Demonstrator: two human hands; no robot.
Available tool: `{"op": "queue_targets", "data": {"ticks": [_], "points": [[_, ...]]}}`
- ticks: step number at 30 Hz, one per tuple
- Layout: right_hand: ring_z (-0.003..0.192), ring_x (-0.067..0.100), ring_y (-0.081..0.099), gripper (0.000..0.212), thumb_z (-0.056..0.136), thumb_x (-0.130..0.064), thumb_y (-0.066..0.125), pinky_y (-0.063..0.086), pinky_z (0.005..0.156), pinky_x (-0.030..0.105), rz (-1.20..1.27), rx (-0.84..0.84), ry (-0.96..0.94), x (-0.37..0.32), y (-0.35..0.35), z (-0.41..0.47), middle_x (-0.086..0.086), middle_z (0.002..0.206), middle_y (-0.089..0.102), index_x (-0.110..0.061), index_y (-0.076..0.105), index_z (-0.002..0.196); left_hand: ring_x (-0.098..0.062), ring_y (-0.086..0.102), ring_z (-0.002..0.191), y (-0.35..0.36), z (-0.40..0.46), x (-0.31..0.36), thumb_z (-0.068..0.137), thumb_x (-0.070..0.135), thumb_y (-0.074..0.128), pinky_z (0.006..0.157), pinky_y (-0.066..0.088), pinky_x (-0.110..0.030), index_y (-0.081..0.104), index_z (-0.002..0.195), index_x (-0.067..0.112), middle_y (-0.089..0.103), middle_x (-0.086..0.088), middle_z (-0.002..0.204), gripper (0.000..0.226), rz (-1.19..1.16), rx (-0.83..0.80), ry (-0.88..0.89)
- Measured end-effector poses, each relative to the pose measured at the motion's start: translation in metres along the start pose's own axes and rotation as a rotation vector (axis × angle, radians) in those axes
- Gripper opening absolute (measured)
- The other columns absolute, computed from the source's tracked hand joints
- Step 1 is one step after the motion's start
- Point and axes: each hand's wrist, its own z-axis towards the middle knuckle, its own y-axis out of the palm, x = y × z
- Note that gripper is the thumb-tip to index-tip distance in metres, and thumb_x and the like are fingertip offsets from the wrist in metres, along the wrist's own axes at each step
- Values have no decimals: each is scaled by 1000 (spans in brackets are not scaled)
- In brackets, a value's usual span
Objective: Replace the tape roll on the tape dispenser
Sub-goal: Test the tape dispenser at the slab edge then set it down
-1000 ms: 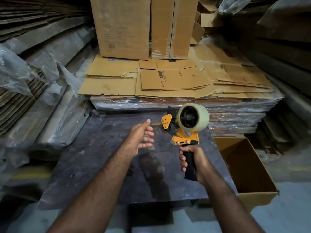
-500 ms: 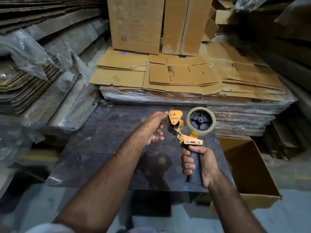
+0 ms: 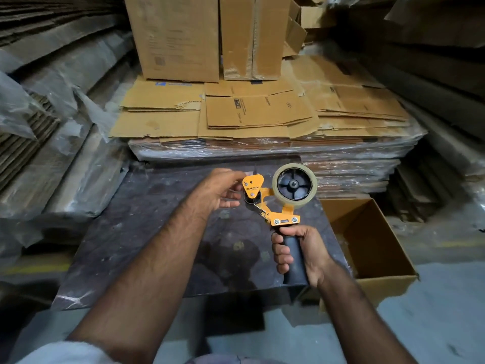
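Observation:
An orange tape dispenser (image 3: 284, 218) with a black handle is held upright over the dark table (image 3: 136, 232). My right hand (image 3: 305, 252) grips the handle. A clear tape roll (image 3: 276, 185) sits on the black hub at the dispenser's top. My left hand (image 3: 219, 191) is at the dispenser's orange front plate (image 3: 252, 183). Its index fingertip touches the plate's upper left edge, and the other fingers hang relaxed below. The thumb is hidden.
An open cardboard box (image 3: 378, 248) stands on the floor right of the table. Behind the table is a wrapped pallet of flattened cartons (image 3: 257, 119) with upright boxes (image 3: 178, 35) on it. Plastic-wrapped cardboard stacks (image 3: 52, 153) line the left side.
My left hand moved right from open air to the dispenser's front plate. The dispenser turned so its hub side faces me and sank slightly. The camera tilted down.

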Motion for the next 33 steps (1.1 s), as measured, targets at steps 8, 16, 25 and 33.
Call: {"op": "queue_targets", "data": {"ticks": [8,16,25,33], "points": [[37,15,34,17,76,-22,57,29,41,26,-134,257,-11,9,-29,-11,1,53,39,-15,53,62,-18,69,58,28,17,-24,95,3,50,52,60,-27,65,93,15,71,-10,78,20,45,27,-46],[46,18,35,20,74,-29,64,29,48,31,-206,374,-131,35,-74,-33,6,60,41,-15,54,63,-20,62,61,84,52,-68,92,29,59,66,56,-35,65,83,14,64,-3,65,18,-93,-172,-205],[48,17,35,74,84,-84,36,28,44,28,-157,488,-84,53,-112,-57,3,63,42,-14,55,76,-11,65,47,139,85,-126,95,-2,56,59,53,-31,60,78,17,67,-6,67,25,170,-175,-204],[51,18,47,73,82,-85,35,37,53,33,-389,911,-62,84,-134,-46,4,59,55,-19,64,68,-17,53,46,182,134,-159,84,1,65,45,42,-20,63,64,16,58,-2,52,26,430,-47,19]]}}
